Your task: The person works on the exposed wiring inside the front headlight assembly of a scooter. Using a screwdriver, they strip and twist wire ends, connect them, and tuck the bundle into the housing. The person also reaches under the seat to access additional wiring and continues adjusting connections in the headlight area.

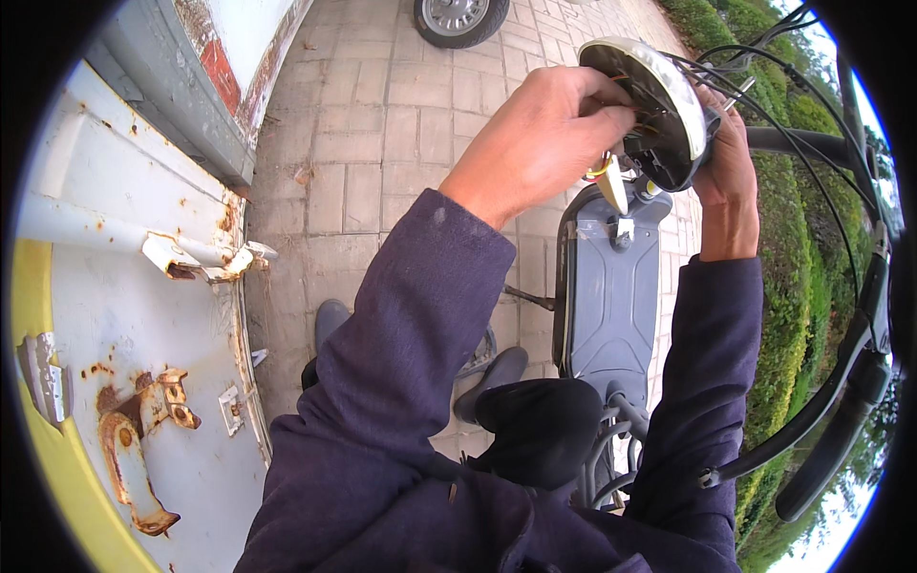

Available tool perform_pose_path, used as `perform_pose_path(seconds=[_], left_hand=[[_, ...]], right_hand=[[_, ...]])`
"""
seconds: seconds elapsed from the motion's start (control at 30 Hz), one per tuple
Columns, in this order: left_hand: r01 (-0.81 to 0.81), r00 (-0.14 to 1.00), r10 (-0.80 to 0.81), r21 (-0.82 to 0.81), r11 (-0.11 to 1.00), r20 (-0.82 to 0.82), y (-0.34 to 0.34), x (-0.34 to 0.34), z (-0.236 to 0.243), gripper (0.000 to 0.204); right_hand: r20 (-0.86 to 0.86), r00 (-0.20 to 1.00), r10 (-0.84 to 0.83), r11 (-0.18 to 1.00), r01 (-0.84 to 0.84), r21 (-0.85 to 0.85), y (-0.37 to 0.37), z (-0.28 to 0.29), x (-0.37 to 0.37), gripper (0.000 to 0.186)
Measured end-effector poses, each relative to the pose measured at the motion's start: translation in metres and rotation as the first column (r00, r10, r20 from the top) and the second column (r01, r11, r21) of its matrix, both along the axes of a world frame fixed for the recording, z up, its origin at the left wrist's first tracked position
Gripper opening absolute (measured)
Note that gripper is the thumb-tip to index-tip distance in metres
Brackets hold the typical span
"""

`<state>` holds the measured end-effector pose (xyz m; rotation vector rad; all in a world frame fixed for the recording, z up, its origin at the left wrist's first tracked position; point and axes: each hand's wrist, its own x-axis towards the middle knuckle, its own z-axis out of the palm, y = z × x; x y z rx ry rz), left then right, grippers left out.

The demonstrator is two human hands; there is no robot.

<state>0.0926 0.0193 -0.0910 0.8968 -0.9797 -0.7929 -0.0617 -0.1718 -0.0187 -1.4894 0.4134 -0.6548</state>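
Note:
A round headlight housing with a shiny rim and a dark, open inside is held up at the upper right. My right hand grips it from the right side, its fingers partly hidden behind the shell. My left hand reaches to the housing's open side with fingers pinched together beside thin orange wires. What lies between those fingertips is hidden. Just below them hangs a whitish plug connector with yellow wire at its top. Black cables run from behind the housing toward the handlebar at the right.
Beneath the housing stands the electric bike's grey footboard. A rusty white metal door with latches fills the left side. A wheel shows at the top edge, over brick paving. Green hedge lines the right.

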Motion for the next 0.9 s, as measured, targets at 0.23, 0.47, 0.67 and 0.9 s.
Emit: perform_pose_path(seconds=[0.23, 0.47, 0.67, 0.9], left_hand=[[-0.394, 0.918, 0.395, -0.031, 0.918, 0.022, -0.004, -0.002, 0.004, 0.037], [-0.513, 0.852, 0.523, -0.191, 0.837, 0.003, -0.017, 0.003, -0.002, 0.054], [-0.01, 0.977, -0.036, -0.212, 0.977, -0.21, -0.007, 0.004, 0.003, 0.039], [-0.077, 0.992, 0.061, -0.154, 0.985, -0.107, -0.004, 0.005, 0.008, 0.033]], right_hand=[[-0.061, 0.995, -0.082, 0.996, 0.083, 0.01, -0.001, 0.002, -0.002, 0.017], [-0.013, 0.997, 0.07, 0.993, -0.068, 0.099, 0.013, 0.004, -0.003, 0.021], [0.046, 0.994, 0.096, 0.991, -0.1, 0.089, 0.024, 0.007, -0.005, 0.019], [0.023, 0.999, -0.025, 0.993, 0.022, 0.112, 0.01, 0.01, -0.002, 0.019]])
